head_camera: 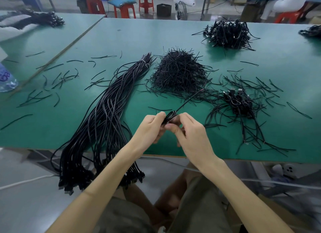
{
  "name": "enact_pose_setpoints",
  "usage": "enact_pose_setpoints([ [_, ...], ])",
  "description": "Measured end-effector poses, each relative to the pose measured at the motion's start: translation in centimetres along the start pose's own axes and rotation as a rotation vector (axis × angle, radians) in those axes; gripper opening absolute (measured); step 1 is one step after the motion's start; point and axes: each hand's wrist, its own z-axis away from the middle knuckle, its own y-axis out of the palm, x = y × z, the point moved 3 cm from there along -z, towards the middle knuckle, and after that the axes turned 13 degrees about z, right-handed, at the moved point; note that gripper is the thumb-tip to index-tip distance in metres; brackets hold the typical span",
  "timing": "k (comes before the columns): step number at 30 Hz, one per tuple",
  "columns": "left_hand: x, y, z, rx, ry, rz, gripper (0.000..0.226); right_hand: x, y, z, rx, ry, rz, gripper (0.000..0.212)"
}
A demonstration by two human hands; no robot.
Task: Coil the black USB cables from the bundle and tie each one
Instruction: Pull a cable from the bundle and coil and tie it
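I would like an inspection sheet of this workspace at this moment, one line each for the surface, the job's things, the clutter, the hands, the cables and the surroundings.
Surface: green table; second green table adjoining on the left.
Job's things: tied bundle of black USB cables, near end hanging over the front edge; pile of black ties; coiled cable in the hands.
Clutter: loose ties scattered left and right; plastic bottle at the left edge.
Hands: left hand and right hand both grip the coiled cable.
Cables: small heap of coiled cables at right; larger heap far right; white cable on the floor.
Surroundings: red stools and a fan beyond the table.
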Motion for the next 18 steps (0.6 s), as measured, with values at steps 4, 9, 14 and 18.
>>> enact_pose_setpoints([
  [4,0.3,0.2,0.0,-0.033,0.018,-0.008,0.045,0.2,0.1,-0.2,0.052,-0.005,0.009,0.035],
  [9,0.8,0.1,-0.1,-0.024,-0.027,0.032,0.046,0.0,0.3,-0.3,0.096,0.004,-0.042,0.027],
  [14,0.4,-0.2,-0.4,-0.008,0.115,-0.185,0.066,-0.2,0.2,-0.4,0.000,-0.015,-0.041,0.030],
  [18,-0.6,-1.1,-0.2,0.055,0.232,-0.453,0.060,-0.5,-0.1,-0.5,0.005,-0.004,-0.052,0.021],
])
